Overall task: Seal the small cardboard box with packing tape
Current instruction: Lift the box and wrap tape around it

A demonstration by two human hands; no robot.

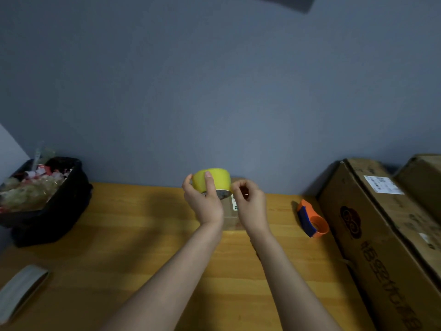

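My left hand (202, 199) grips a yellow roll of packing tape (220, 179) and holds it up above the table. My right hand (248, 199) is at the roll's right edge with thumb and fingers pinched together, seemingly on the tape's loose end. The small cardboard box (230, 215) sits on the wooden table (143, 235) right behind and below both hands. Only a strip of it with a white label shows between my wrists.
An orange and blue tape dispenser (311, 219) lies to the right of the box. Large cardboard boxes (381, 235) fill the right side. A black bin (47, 201) full of scraps stands at the left. A flat grey object (20, 291) lies at the near left edge.
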